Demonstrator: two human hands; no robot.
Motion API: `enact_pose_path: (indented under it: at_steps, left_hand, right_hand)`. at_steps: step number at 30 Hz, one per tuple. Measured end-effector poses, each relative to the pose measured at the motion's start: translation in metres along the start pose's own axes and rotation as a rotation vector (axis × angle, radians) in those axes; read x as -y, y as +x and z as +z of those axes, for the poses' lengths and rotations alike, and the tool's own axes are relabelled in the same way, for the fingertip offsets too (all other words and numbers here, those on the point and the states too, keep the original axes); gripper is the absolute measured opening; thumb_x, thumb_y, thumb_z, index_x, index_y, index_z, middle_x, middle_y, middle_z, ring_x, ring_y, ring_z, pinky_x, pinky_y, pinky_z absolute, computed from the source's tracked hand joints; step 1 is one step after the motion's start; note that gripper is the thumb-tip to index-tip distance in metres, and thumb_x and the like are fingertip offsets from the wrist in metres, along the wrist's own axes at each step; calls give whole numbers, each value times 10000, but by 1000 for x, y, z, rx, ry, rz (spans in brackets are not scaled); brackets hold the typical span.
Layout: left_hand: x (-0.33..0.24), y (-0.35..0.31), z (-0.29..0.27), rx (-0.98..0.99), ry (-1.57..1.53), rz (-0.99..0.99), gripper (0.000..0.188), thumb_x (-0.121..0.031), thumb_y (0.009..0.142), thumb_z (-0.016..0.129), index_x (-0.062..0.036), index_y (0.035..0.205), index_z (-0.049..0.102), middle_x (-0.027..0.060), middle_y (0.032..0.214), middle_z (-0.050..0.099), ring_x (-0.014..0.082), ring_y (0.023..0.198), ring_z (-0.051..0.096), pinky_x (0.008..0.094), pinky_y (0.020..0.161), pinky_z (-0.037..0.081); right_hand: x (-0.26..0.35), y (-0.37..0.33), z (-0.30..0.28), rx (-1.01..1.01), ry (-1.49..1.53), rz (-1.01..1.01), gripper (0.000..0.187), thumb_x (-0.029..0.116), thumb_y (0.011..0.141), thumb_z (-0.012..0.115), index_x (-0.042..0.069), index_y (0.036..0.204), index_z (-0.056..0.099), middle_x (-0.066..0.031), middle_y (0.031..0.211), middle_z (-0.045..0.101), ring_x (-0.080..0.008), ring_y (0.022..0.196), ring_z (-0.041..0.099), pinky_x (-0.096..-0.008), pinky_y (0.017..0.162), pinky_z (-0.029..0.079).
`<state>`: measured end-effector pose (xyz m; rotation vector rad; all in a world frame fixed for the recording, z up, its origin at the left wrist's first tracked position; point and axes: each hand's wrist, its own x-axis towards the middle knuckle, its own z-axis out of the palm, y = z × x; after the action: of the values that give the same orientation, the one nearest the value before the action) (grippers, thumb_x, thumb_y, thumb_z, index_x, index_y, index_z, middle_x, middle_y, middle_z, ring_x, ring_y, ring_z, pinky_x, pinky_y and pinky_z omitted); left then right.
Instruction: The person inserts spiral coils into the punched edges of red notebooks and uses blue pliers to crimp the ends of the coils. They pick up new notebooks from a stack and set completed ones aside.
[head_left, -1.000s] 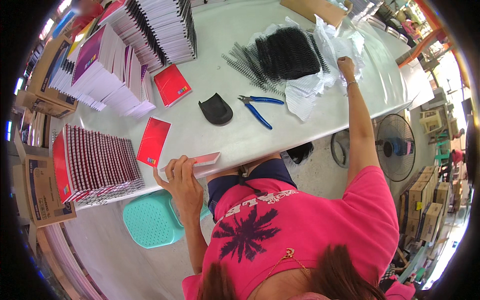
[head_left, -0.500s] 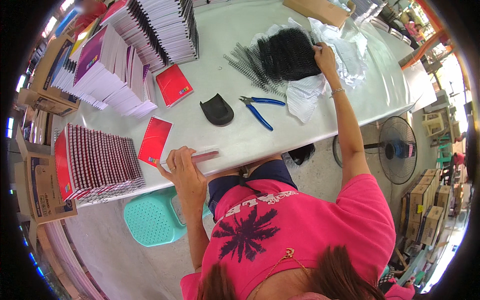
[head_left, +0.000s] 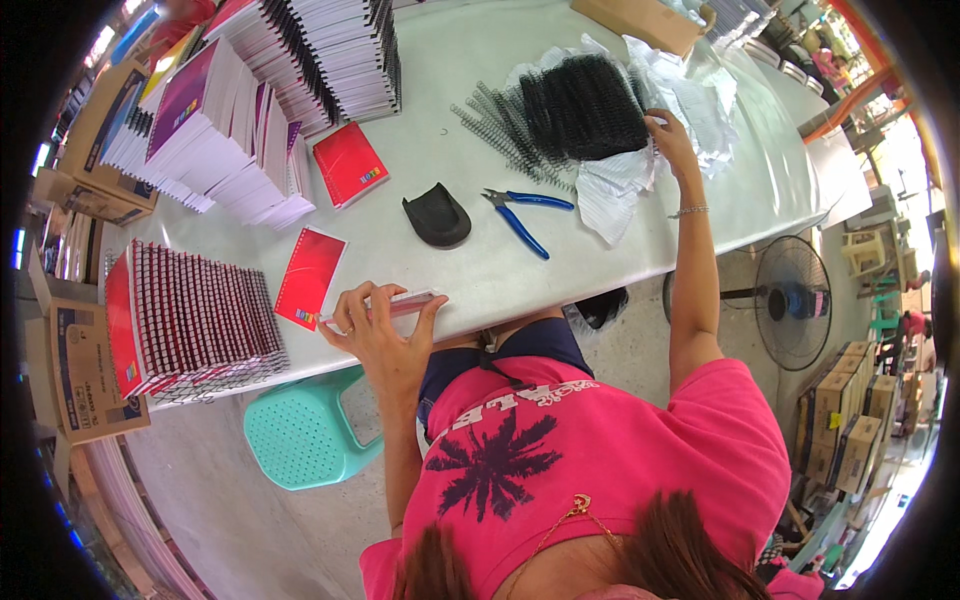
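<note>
Near the table's front edge, my left hand (head_left: 385, 335) grips a thin notebook (head_left: 410, 303) held on edge, thumb at one end and fingers over its side. A loose red cover or notebook (head_left: 312, 275) lies flat just beyond that hand. At the far right my right hand (head_left: 674, 142) is at the edge of a pile of black plastic binding coils (head_left: 585, 108), its fingers drawn together; what they pinch, if anything, is too small to tell. Several coils (head_left: 505, 135) lie loose left of the pile. White crumpled paper (head_left: 612, 200) spreads beneath it.
Blue-handled cutters (head_left: 525, 222) and a black curved holder (head_left: 437, 215) lie mid-table. Another red notebook (head_left: 349, 165) is behind them. Stacked bound notebooks (head_left: 200, 320) stand at the left, taller stacks (head_left: 345, 60) at the back. A green stool (head_left: 300, 435) and a fan (head_left: 792, 302) stand below.
My left thumb has swung out to the near end of the notebook, which has tilted a little. My right hand has shifted slightly right and down along the coil pile's edge.
</note>
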<state>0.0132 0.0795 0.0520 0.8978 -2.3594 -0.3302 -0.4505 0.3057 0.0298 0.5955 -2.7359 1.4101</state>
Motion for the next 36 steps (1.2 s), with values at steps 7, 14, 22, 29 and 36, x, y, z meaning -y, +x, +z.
enact_pose_path:
  at_steps: [7,14,22,29,36]
  left_hand:
    - [-5,4,3,-36,19,-27,576,-546,631,838,-99,912,607,38,1082,480,259,1135,430,560,1068,174]
    - [-7,6,5,-60,26,-12,550,-523,635,844,-99,891,604,42,1085,487,256,1118,432,516,1030,224]
    - [-6,4,8,-76,39,-3,491,-471,668,837,-107,880,585,36,1057,499,260,1115,431,524,1031,224]
    - [-3,4,10,-82,59,1,487,-471,678,830,-110,885,578,29,1051,501,262,1127,425,543,1040,211]
    - [-6,5,10,-102,42,23,464,-448,670,844,-119,881,593,24,1053,511,261,1126,431,534,1036,218]
  right_hand:
    - [3,-9,3,-28,13,-24,375,320,944,624,20,1166,652,-87,854,678,-126,739,570,-292,661,452]
    - [26,-20,4,-128,-139,-127,378,362,870,674,42,1069,711,-189,924,707,-309,876,677,-397,794,499]
    - [-10,-19,13,-399,-600,-18,345,303,841,677,76,1100,682,-178,949,675,-355,989,637,-416,881,483]
    - [-24,-27,4,-183,-529,45,291,290,814,684,96,1031,690,-188,976,679,-356,989,638,-452,845,490]
    - [-2,-33,-16,-431,-377,144,270,276,865,654,91,1060,673,-165,915,695,-347,910,661,-448,788,501]
